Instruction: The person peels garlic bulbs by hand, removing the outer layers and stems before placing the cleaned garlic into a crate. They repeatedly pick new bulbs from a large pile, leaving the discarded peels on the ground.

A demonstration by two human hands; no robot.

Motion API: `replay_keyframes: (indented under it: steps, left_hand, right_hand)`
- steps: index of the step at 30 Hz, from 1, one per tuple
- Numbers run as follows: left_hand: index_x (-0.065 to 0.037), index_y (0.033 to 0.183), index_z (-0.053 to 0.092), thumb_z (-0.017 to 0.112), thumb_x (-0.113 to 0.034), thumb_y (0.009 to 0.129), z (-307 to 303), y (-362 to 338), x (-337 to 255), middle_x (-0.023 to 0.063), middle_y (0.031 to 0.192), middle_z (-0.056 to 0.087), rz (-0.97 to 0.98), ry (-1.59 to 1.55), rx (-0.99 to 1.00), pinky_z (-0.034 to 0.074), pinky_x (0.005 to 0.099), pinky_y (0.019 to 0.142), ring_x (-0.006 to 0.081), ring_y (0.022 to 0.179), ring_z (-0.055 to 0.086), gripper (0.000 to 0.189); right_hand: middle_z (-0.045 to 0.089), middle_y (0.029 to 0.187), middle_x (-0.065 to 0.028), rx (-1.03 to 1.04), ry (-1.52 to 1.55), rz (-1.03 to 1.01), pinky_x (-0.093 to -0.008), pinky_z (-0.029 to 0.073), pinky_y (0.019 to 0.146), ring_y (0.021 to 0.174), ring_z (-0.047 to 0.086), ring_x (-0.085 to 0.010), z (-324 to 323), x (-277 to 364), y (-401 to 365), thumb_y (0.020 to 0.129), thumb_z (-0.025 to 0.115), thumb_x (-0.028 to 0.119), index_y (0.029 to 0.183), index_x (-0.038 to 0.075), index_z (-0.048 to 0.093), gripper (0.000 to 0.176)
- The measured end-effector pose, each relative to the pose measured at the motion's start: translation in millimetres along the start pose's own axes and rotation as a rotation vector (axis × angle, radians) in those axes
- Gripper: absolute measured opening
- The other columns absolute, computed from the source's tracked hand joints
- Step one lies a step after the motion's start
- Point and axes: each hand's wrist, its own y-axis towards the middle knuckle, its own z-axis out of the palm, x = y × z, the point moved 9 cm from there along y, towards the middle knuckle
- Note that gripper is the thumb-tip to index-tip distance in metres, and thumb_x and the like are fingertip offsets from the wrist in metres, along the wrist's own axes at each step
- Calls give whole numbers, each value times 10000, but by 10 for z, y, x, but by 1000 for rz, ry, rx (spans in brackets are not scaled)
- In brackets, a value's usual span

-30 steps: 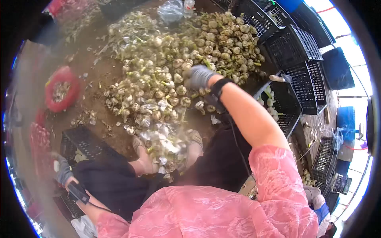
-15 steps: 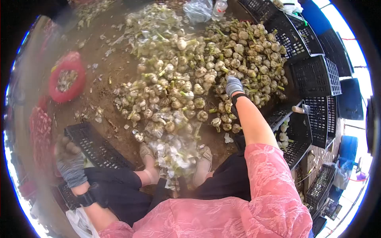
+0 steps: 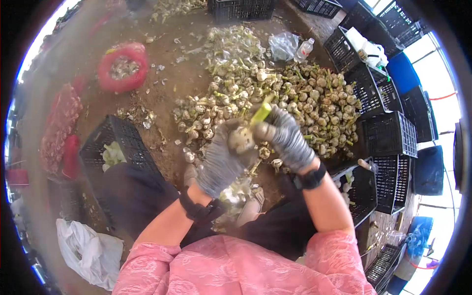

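Head view: left hand [image 3: 221,160], right hand [image 3: 287,137] meet before chest, both gripping garlic bulb [image 3: 241,140].

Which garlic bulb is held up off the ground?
The garlic bulb with the bright green stem, gripped between the gloved left hand and right hand. All the others lie in the heap on the dirt floor.

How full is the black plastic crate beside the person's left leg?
Mostly empty: the black plastic crate holds only a small pale heap at one side, and the rest that shows is bare lattice.
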Motion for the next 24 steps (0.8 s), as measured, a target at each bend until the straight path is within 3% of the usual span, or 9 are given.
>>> replay_keyframes:
  steps: [2,4,5,6,9,16,20,23,24]
  left_hand:
    - [-55,1215,329,729,-17,664,443,-66,-161,80,1113,470,35,232,-25,430,291,863,150,992,487,682]
    - [-48,1204,343,721,8,660,461,-180,-167,77,1084,497,33,529,-105,434,292,852,153,994,493,664]
    - [-40,1188,358,724,7,655,474,-257,-229,77,1085,504,167,1153,-85,437,298,843,155,990,500,649]
    - [-40,1188,358,724,7,655,505,-293,-256,77,1085,504,175,1151,-88,437,298,843,155,990,500,649]
    - [-35,1175,370,746,-41,645,507,-368,-155,83,1085,503,41,515,-149,426,301,849,148,987,495,650]
    - [-28,1158,378,752,-62,649,688,-381,-255,73,1082,494,247,1088,-71,410,276,863,146,981,477,632]
    - [-30,1151,379,748,-60,655,569,-361,-129,71,1076,497,69,810,-165,419,271,851,139,974,480,619]
    - [-34,1153,375,755,-48,642,708,-348,-154,75,1074,497,198,1192,-6,437,265,822,133,952,493,637]
    - [-33,1157,374,759,-57,637,570,-353,-104,86,1041,515,79,900,-97,463,265,769,144,899,523,648]
  right_hand:
    - [603,901,-39,-88,-296,-91,-255,475,714,783,578,-135,65,15,-192,759,677,159,1065,4,508,382]
    - [612,883,-30,-104,-209,-26,-256,481,703,745,587,-134,181,68,-353,751,674,115,1045,0,527,349]
    - [605,923,-41,-91,-331,-43,-255,467,740,795,571,-119,203,100,-397,744,681,110,1069,1,524,377]
    - [597,964,-52,-79,-454,-62,-255,453,777,845,556,-104,226,136,-431,737,688,105,1092,2,522,406]
    - [607,950,-50,-32,-342,-70,-259,458,769,830,564,-110,329,236,-518,736,684,94,1079,3,536,384]
    - [605,961,-45,60,-420,-49,-259,435,811,881,548,-110,275,301,-584,730,688,84,1137,1,516,450]
    - [617,886,-51,8,-455,-91,-256,452,740,789,559,-102,185,283,-584,726,682,72,1096,6,539,402]
    - [616,809,-65,-25,-627,-188,-261,460,663,704,561,-108,132,349,-604,711,675,49,1031,15,571,338]
    - [613,769,-72,-34,-678,-215,-265,460,626,663,560,-113,122,374,-620,702,669,34,994,19,587,304]
